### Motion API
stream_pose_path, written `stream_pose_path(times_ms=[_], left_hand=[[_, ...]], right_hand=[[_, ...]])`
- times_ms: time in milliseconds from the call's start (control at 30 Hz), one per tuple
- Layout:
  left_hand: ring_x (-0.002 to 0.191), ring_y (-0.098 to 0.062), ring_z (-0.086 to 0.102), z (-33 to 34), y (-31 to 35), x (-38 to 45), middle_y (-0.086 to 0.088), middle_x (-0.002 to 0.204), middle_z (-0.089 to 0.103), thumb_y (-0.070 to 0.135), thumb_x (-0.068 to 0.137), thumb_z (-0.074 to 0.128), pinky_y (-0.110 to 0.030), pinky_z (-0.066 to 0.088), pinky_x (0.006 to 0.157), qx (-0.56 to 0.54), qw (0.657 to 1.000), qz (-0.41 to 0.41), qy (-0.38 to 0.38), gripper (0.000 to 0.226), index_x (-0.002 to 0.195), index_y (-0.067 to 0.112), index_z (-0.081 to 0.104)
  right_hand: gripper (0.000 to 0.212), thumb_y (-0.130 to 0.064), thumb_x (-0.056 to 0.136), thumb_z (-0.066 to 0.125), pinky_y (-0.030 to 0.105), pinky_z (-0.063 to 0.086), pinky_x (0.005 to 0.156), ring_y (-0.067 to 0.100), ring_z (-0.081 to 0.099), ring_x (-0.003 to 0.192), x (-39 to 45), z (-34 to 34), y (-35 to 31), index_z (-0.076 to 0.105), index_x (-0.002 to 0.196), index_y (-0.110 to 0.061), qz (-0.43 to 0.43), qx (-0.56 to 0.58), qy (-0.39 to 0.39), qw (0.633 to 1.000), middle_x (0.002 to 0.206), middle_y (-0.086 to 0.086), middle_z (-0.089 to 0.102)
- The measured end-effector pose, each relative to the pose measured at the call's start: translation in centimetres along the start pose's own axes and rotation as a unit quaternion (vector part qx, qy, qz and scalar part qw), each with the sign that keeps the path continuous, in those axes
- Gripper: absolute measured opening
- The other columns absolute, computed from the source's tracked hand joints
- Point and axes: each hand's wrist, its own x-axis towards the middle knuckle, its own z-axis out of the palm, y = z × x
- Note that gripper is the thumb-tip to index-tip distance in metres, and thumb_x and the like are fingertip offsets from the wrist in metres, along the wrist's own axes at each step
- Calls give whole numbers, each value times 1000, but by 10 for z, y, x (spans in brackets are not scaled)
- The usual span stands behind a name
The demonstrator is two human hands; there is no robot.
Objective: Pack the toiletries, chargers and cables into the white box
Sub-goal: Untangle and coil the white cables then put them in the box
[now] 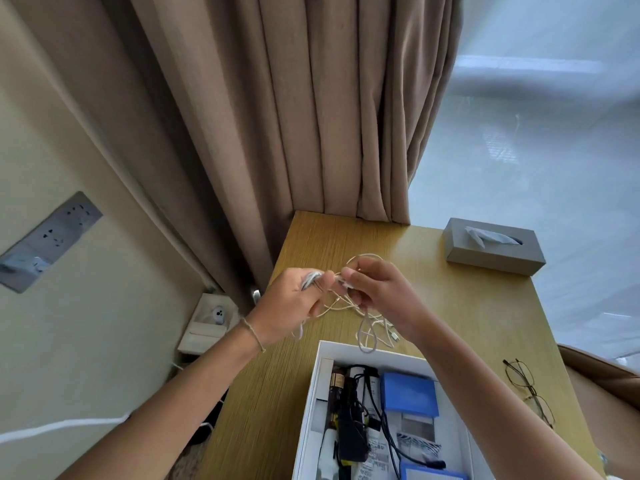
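Observation:
Above the wooden table (460,299), both hands hold a tangled white cable (367,327). My left hand (294,303) pinches a bunched part of it. My right hand (381,292) grips another section close by. Loops hang down toward the table, and a plug end (394,336) rests near the white box (313,403). The open box sits at the near edge. Inside lie a black charger with black cables (353,427), blue packets (410,393), and several small toiletry items.
A grey tissue box (493,245) stands at the table's far right. Eyeglasses (530,389) lie at the right edge. A brown curtain (294,116) hangs behind the table. A wall socket panel (48,240) is on the left wall.

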Motion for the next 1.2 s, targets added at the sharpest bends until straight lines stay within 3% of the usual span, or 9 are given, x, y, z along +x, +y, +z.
stream_pose_path(times_ms=[100, 167, 300, 400, 533, 700, 933, 1033, 1200], left_hand=[[62, -11, 62, 11, -4, 0, -9, 78, 73, 45, 98, 48, -23, 48, 54, -12, 989, -28, 142, 47, 99, 8, 76], [88, -19, 73, 17, -5, 2, -9, 98, 77, 41, 102, 44, -33, 59, 72, -124, 972, -79, 180, 47, 104, 5, 74], [111, -34, 69, 17, -1, 8, -19, 117, 72, 44, 103, 35, -43, 58, 89, -460, 866, -141, 133, 49, 116, 3, 60], [97, -34, 73, 13, 1, 10, -17, 98, 74, 43, 103, 39, -46, 60, 83, -561, 804, -152, 125, 39, 102, 9, 60], [54, -15, 49, 4, -1, 9, 0, 59, 49, 42, 103, 42, -30, 51, 57, -432, 876, -131, 170, 40, 94, 8, 61], [52, -10, 42, 8, -10, -1, 3, 61, 47, 43, 104, 40, -26, 38, 50, -59, 979, -64, 186, 44, 86, 11, 63], [56, -5, 60, 42, -4, -11, 9, 65, 67, 58, 80, 56, -23, 50, 54, -92, 993, -57, 53, 54, 91, 5, 64], [57, -19, 64, 47, -6, -6, -3, 63, 67, 54, 83, 67, -27, 50, 52, -127, 976, -118, 128, 48, 83, 6, 66], [62, -18, 69, 39, -11, 1, -6, 69, 74, 43, 102, 47, -32, 55, 63, -164, 945, -162, 230, 44, 70, 18, 62]], right_hand=[[9, -14, 101, 57, 24, 42, 53, 13, 49, 53, -5, 7, 10, 67, 102, -14, -2, 28, 17, 999, 60, 0, 59], [13, -9, 100, 58, 27, 46, 55, 15, 53, 54, -8, 14, 17, 64, 111, -13, 20, 46, 13, 999, 62, 0, 62], [10, -8, 99, 59, 24, 50, 50, 20, 63, 66, -19, 27, 27, 68, 99, -11, 46, 2, -22, 999, 73, 4, 69], [27, -25, 101, 59, 23, 49, 48, 20, 63, 64, -26, 29, 32, 70, 87, -5, 70, -15, -58, 996, 71, 7, 70], [42, -44, 102, 50, 24, 42, 49, 16, 57, 55, -36, 15, 33, 72, 83, -13, 104, -30, -106, 988, 64, 8, 64], [23, -18, 102, 57, 29, 50, 63, 22, 60, 65, -44, -19, 24, 73, 94, -4, 112, -18, -135, 984, 72, 8, 66], [13, -5, 96, 64, 23, 47, 53, 18, 59, 57, -34, 0, 9, 71, 87, -1, 47, -30, -44, 997, 68, 12, 65], [9, -4, 96, 64, 23, 48, 55, 17, 59, 60, -33, 7, 10, 71, 90, -2, 29, -20, -38, 999, 71, 10, 67], [3, -7, 94, 68, 21, 44, 47, 14, 55, 51, -38, 11, 16, 70, 96, -6, 40, -36, -9, 999, 74, 7, 72]])
